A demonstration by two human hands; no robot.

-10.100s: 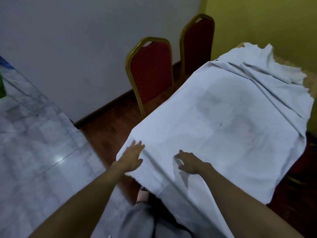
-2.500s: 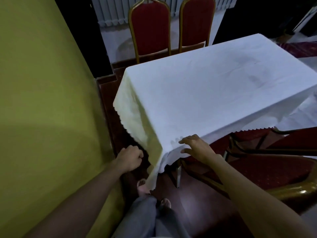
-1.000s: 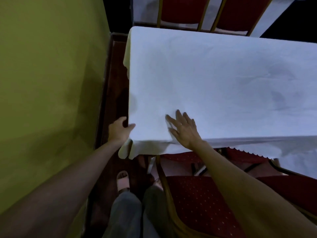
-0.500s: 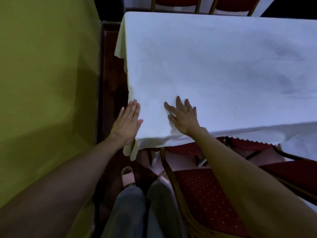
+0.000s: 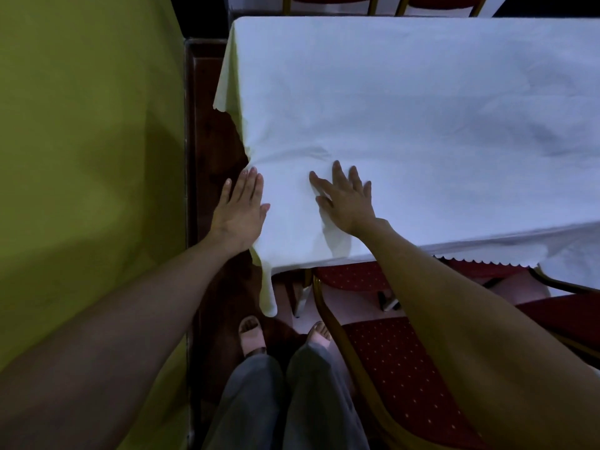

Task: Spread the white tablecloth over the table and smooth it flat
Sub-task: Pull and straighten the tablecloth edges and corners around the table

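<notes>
Tablecloth (image 5: 406, 102) covers the table beside a green wall (image 5: 87, 141), left hand (image 5: 242, 207) and right hand (image 5: 345, 198) pressing it flat-fingered

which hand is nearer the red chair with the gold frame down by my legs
Right. The right hand lies flat on the white tablecloth just above the red padded chair with the gold frame. The left hand presses the cloth's corner edge, farther off toward the green wall.

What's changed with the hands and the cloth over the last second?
The left hand let go of the cloth's corner edge and now lies with straight fingers along the table's left edge. The right hand stayed flat on the cloth near the corner, fingers spread. The cloth itself still covers the table; small creases remain by the left hand.
</notes>
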